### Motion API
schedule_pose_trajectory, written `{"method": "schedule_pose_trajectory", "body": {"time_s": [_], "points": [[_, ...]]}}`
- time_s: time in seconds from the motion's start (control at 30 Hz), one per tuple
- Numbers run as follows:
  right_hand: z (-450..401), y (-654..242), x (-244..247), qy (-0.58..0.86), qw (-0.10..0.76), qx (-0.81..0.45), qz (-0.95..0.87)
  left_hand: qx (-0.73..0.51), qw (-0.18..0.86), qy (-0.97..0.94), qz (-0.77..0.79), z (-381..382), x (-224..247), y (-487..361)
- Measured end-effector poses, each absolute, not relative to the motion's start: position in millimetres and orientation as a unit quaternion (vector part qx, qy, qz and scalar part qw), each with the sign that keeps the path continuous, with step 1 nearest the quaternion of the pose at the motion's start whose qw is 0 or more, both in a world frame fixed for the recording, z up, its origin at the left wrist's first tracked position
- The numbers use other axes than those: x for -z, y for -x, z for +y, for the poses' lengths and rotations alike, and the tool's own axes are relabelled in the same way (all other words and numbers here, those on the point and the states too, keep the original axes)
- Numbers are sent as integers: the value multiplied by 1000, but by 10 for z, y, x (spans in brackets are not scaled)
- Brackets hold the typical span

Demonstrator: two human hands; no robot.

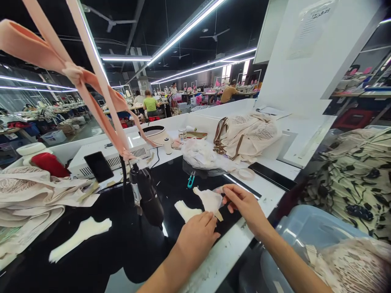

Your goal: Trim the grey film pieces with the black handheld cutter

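My left hand (197, 232) lies over the lower edge of the white cut pieces, fingers bent down onto them and thumb apart. My right hand (241, 203) pinches a thin see-through film (218, 190) at the right edge of the upper white fabric piece (209, 198). Another white cut piece (185, 211) lies just left of it, partly under my left hand. Teal thread snips (191, 180) rest on the black tabletop behind the pieces. Farther left, one more white cut piece (81, 238) lies flat.
A black handheld tool (148, 195) hangs from knotted peach straps (88, 81) left of my hands. Cream garments (247, 136) and a plastic bag (203, 154) stand behind. A phone (98, 166) leans on a white box. Blue bins (317, 221) with garments are at right. Several people sit far off.
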State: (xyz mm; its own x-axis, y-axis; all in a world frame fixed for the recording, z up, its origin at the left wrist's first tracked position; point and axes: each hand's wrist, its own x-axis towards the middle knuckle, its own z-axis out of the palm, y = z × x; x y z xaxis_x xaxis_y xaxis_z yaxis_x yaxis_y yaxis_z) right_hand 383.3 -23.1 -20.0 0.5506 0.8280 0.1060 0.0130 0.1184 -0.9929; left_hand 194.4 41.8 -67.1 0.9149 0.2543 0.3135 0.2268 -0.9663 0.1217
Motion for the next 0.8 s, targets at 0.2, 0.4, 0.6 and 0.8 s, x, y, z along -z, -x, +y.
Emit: {"method": "schedule_pose_trajectory", "body": {"time_s": [0.2, 0.4, 0.6, 0.8], "points": [[-179, -3913, 3, 471, 806, -282, -220, -148, 73, -978, 131, 428, 646, -1934], [-217, -3857, -246, 423, 837, -302, -172, -142, 118, -973, 139, 425, 587, -1951], [-414, -3563, -362, 449, 783, -355, -242, -187, 174, -954, 155, 350, 380, -1857], [-614, -3182, -367, 525, 619, -428, -397, -293, 290, -888, 203, 176, 98, -1432]]}}
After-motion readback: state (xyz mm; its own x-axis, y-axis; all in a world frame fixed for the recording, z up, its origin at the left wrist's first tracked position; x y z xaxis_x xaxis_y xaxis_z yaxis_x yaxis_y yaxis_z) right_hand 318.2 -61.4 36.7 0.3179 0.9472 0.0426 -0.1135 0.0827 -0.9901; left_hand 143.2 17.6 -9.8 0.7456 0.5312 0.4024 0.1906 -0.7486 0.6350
